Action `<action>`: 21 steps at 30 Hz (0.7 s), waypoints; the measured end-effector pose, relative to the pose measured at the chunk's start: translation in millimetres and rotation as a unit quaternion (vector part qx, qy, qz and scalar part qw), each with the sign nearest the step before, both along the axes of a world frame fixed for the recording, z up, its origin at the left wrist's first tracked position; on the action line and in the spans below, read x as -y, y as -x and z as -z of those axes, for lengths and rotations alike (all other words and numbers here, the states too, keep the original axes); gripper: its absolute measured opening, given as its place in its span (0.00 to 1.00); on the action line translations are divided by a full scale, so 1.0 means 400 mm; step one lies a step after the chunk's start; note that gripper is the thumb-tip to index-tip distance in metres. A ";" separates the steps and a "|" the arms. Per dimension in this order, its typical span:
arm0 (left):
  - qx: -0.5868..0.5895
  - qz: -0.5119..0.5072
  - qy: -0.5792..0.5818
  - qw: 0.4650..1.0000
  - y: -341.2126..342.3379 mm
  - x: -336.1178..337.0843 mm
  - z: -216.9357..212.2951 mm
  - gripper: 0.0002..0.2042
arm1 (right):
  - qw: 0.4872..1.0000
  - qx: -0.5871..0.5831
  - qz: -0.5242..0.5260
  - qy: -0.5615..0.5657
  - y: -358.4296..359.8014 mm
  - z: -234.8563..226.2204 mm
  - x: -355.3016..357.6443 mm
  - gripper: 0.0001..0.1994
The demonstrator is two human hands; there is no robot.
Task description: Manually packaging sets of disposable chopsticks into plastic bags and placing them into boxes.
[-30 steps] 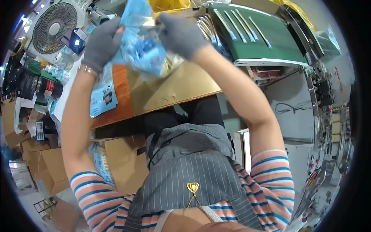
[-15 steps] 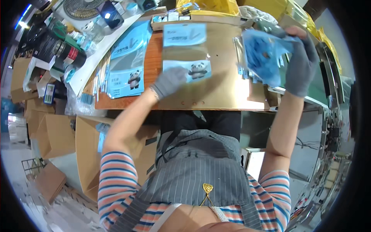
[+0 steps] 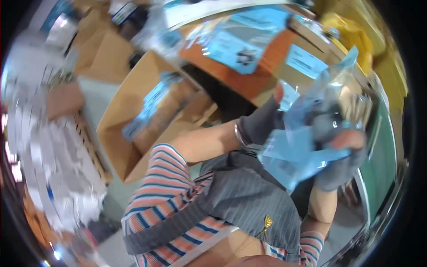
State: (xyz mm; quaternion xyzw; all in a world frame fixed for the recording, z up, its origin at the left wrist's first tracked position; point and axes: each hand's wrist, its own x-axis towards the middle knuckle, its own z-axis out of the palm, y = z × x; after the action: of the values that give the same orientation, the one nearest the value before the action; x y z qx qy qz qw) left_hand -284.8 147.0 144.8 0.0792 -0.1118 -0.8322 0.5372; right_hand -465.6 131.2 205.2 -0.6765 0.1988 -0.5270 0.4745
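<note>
An open cardboard box (image 3: 147, 120) stood at your left, below the orange tabletop (image 3: 231, 80) strewn with pale blue packets (image 3: 242, 51). Your gloved left hand (image 3: 264, 120) gripped the near edge of a clear blue plastic bag (image 3: 307, 133) held at chest height, while your right hand (image 3: 342, 155) clutched its far side

Up and to the left of the fingers, a wooden tabletop (image 3: 267, 86) carries blue printed packets (image 3: 242, 49). Farther left and lower stands an open cardboard box (image 3: 138, 111) with a blue packet inside. Far left lies a blurred heap of white wrapping (image 3: 62, 178). Something yellow (image 3: 351, 33) sits above the fingers.
</note>
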 end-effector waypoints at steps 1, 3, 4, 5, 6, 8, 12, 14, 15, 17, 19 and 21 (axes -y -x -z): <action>-0.004 -0.028 -0.014 1.000 -0.043 -0.031 0.001 0.28 | 0.991 -0.084 -0.067 0.077 -0.067 -0.006 -0.008 0.04; -0.086 -0.003 0.074 0.994 -0.165 -0.090 -0.029 0.24 | 0.957 -0.179 -0.168 0.157 -0.182 -0.027 -0.026 0.09; -0.018 -0.148 -0.142 0.979 -0.195 -0.150 -0.074 0.21 | 0.947 -0.198 -0.202 0.153 -0.222 -0.037 -0.033 0.11; 0.076 -0.171 -0.079 0.979 -0.292 -0.202 -0.022 0.22 | 0.937 -0.190 -0.210 0.206 -0.266 -0.054 -0.045 0.17; 0.140 -0.203 -0.153 0.957 -0.357 -0.236 -0.025 0.22 | 0.934 -0.186 -0.214 0.219 -0.273 -0.047 -0.040 0.23; 0.226 -0.316 -0.172 0.905 -0.499 -0.344 0.011 0.23 | 0.942 -0.204 -0.192 0.185 -0.250 -0.033 -0.025 0.27; 0.371 -0.233 -0.342 0.831 -0.742 -0.531 0.106 0.24 | 0.980 -0.199 -0.025 -0.020 -0.111 0.014 0.003 0.25; 0.227 -0.181 -0.176 0.941 -0.889 -0.639 0.323 0.20 | 0.953 -0.303 -0.004 0.024 -0.045 0.046 0.066 0.19; 0.197 -0.121 -0.060 0.971 -0.858 -0.629 0.358 0.21 | 0.952 -0.307 0.000 -0.002 -0.024 0.098 0.095 0.18; 0.464 -0.208 -0.382 0.772 -0.905 -0.737 0.507 0.24 | 0.949 -0.302 0.023 -0.083 0.011 0.188 0.127 0.14; 0.705 -0.182 -0.358 0.585 -1.119 -1.058 0.778 0.26 | 0.957 -0.268 0.004 -0.111 0.005 0.236 0.190 0.16; 0.779 -0.140 -0.295 0.535 -1.089 -0.897 0.808 0.23 | 0.898 -0.395 0.192 0.038 0.077 0.289 0.209 0.22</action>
State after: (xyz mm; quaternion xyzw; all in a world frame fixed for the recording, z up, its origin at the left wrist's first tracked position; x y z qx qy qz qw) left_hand 151.0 505.7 -178.6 0.8649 -0.2214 -0.3413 0.2939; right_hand -496.2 47.7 89.7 -0.7951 0.4760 -0.3046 0.2203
